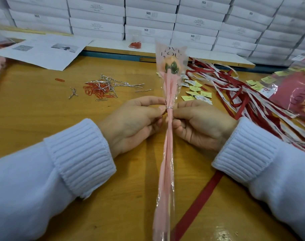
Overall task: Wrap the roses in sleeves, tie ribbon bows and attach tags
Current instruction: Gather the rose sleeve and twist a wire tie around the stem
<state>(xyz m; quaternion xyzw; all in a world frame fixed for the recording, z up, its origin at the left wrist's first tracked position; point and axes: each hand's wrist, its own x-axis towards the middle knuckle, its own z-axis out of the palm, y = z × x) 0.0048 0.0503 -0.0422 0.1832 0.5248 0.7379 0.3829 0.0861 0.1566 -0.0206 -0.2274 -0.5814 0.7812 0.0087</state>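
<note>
Wooden table (35,108), paperclips (96,91), ribbons (235,94), tags (195,88); left hand (130,122) fingers (158,110) tight on wire tie (169,107), right hand's (200,124) round rose (169,84)

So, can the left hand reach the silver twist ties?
Probably yes, once free: the left hand pinches the wire on the sleeved rose; nothing stands between it and the twist ties.

left hand (130,124) and right hand (202,125) face each other, fingers curled, both apparently pinching the sleeved rose (169,87).
</note>
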